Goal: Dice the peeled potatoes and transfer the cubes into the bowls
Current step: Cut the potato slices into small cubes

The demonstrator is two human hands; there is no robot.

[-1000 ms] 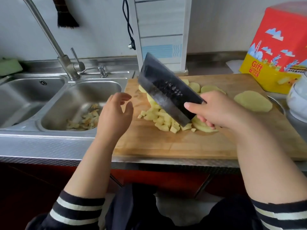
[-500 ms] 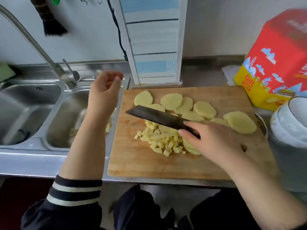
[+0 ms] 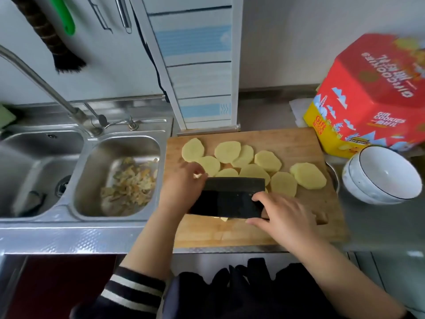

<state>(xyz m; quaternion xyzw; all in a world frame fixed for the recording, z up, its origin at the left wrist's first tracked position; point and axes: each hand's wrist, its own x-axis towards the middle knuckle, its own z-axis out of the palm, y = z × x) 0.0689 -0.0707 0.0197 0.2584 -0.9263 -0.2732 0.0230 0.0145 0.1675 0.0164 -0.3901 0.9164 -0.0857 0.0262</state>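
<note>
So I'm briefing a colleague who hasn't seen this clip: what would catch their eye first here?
Probably the dark cleaver at the middle of the wooden cutting board, with the right hand on it and the left hand at its far end. Behind it lie pale potato slices. A red cookie box stands at the right, above white bowls.

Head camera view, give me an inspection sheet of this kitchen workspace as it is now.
Surface: wooden cutting board on a steel counter beside a double sink.
Job's things: potato slices spread over the board's far half; cleaver blade laid flat over the cubes, a few showing at its near edge; white bowls stacked to the right.
Clutter: potato peels in the sink's right basin; red cookie box.
Grippers: left hand at the blade's left end; right hand grips the cleaver.
Cables: black cable hanging on the wall.
Surroundings: faucet, hanging brush.
</note>
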